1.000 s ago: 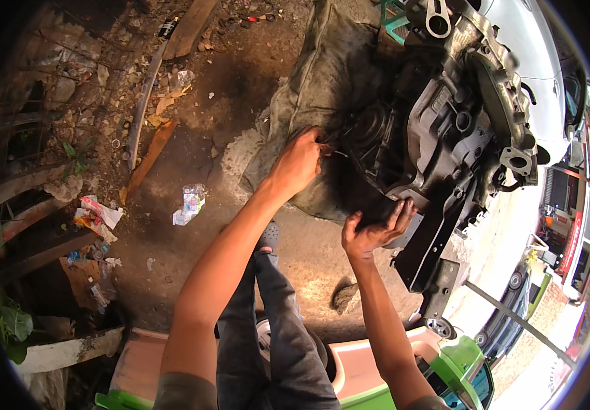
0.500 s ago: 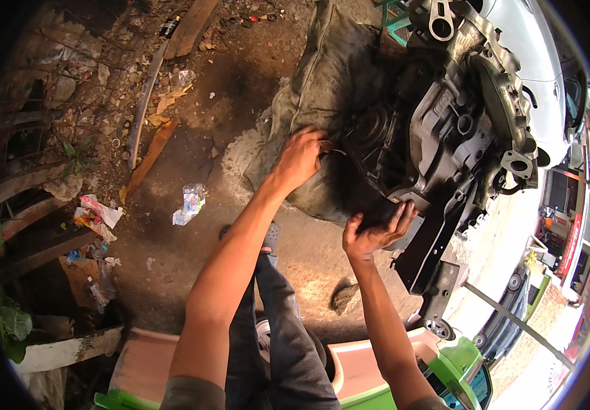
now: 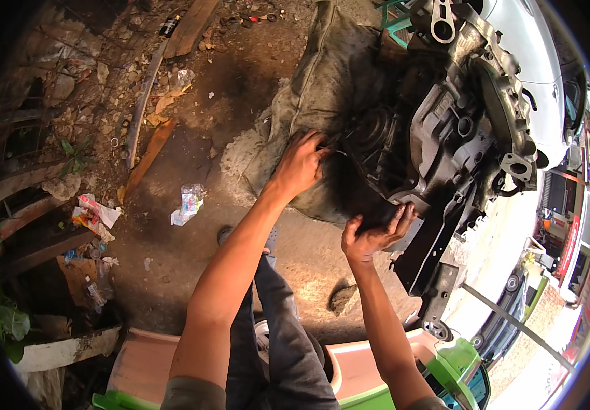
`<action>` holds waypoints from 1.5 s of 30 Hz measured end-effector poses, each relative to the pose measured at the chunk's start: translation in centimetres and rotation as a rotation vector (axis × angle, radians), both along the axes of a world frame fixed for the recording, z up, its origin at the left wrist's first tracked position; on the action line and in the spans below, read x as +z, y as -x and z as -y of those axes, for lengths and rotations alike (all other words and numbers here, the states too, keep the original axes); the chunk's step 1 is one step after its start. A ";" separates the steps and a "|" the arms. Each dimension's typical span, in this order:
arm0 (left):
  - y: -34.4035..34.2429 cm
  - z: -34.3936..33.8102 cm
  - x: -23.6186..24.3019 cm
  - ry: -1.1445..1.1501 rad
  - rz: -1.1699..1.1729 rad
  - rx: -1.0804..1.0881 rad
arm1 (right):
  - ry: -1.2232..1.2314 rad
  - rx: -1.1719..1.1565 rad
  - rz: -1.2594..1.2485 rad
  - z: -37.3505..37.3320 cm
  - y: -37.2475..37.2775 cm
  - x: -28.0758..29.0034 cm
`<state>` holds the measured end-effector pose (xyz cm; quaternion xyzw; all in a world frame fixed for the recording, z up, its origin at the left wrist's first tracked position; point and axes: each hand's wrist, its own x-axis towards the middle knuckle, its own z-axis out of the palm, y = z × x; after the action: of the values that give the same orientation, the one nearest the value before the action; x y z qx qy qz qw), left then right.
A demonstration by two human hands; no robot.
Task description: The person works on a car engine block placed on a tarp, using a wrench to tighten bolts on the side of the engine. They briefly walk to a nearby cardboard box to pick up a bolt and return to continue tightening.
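Observation:
A large greasy engine with bare metal castings lies at the upper right, partly on a stained cloth sack. My left hand is at the engine's near left side, fingers curled in a pinch. A thin pale sliver shows beside its fingertips, too small to name. My right hand rests against the engine's lower edge, by a flat metal plate. Its fingers are stretched out and the thumb is apart. Deep shadow hides the part of the engine between my hands.
A green and peach plastic seat is beneath me. A black bracket juts out below the engine. A crumpled plastic wrapper lies on the dirt floor. Wood planks and rubble lie to the left; a silver car stands at upper right.
My left hand has shifted very slightly, its fingers still curled. My right hand stays in nearly the same place on the engine's edge.

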<state>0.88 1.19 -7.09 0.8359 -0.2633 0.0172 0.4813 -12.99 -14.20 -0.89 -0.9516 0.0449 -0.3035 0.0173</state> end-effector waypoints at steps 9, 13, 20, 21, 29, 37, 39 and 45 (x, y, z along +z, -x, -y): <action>0.1 0.5 -0.6 0.058 -0.127 0.037 | -0.012 0.000 0.005 -0.1 0.0 0.0; -0.2 0.6 0.0 0.079 -0.210 0.035 | -0.007 0.000 0.001 -0.1 0.0 0.1; -1.0 -1.2 6.5 -0.258 -0.190 -0.054 | -0.010 0.008 0.004 0.1 0.1 -0.1; -1.0 -1.4 7.6 -0.344 -0.194 -0.095 | -0.018 0.005 0.004 0.1 0.1 -0.1; 4.1 0.0 10.3 -0.093 -0.116 -0.173 | -0.015 0.003 0.020 0.0 0.0 -0.2; 6.0 0.5 6.2 -0.030 0.122 -0.110 | -0.012 0.004 0.015 0.0 0.0 -0.2; 5.9 0.5 6.0 -0.029 0.178 -0.121 | -0.011 -0.004 0.015 0.0 0.0 -0.2; 4.3 0.4 4.9 0.052 0.239 -0.201 | -0.013 0.005 0.013 0.0 0.0 -0.2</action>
<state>-3.42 0.76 -2.16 0.7845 -0.4005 0.0749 0.4674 -13.03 -14.24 -1.06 -0.9496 0.0445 -0.3093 0.0247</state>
